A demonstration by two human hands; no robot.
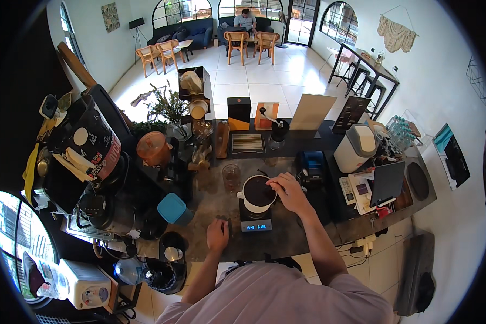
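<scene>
The dripper (258, 193) stands on the scale (256, 222), in the middle of the surface (286, 237), and it is already full of dark coffee. The right hand (287, 190) is at its rim; whether its grip is closed on something small, I cannot tell. The left hand (217, 233) lies flat, holding nothing. Brewing seems well underway; serving is left.

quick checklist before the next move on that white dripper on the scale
1. White dripper sits square on the scale: ok.
2. Scale display lit: ok.
3. Right hand at the dripper's rim, holding something thin over the dark grounds: cannot tell what.
4. Left hand resting flat on the counter, free: ok.
5. Glass cup behind the dripper, apart from it: ok.
</scene>
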